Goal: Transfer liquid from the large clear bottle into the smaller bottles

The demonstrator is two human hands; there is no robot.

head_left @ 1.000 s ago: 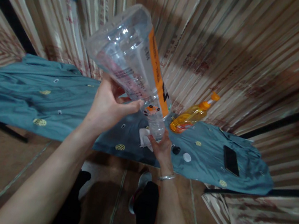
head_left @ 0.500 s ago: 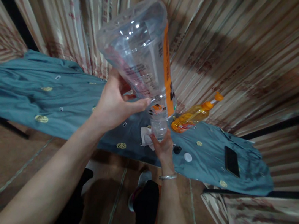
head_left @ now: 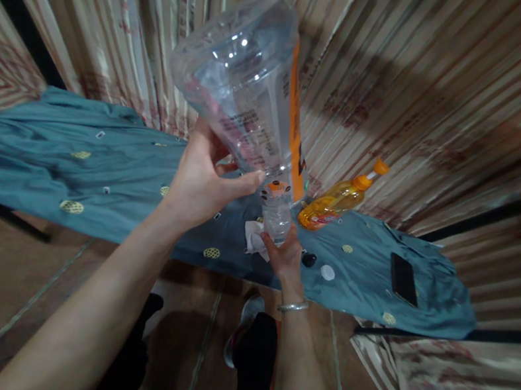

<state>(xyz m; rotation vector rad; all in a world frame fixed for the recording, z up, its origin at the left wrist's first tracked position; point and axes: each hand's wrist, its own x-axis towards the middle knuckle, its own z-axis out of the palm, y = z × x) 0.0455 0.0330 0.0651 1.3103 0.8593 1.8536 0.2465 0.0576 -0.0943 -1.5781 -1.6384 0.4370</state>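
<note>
A large clear plastic bottle with an orange and black label strip is tilted, its broad base up toward me and its narrow end down. My left hand is closed around its side, thumb laid along the near face. Lower down, my right hand grips the narrow clear end; whether that end is the neck or a separate small container I cannot tell. Just beside those fingers, a crumpled white tissue lies on the cloth. A small black cap and a white disc lie to the right.
A blue-green patterned cloth covers the narrow table. Behind the right hand stands a pump bottle of yellow liquid. A dark phone lies toward the right end. Striped curtains hang close behind, between dark frame bars.
The bottle's broad upper end has shifted slightly to the right and up. Both hands keep their hold in nearly the same places.
</note>
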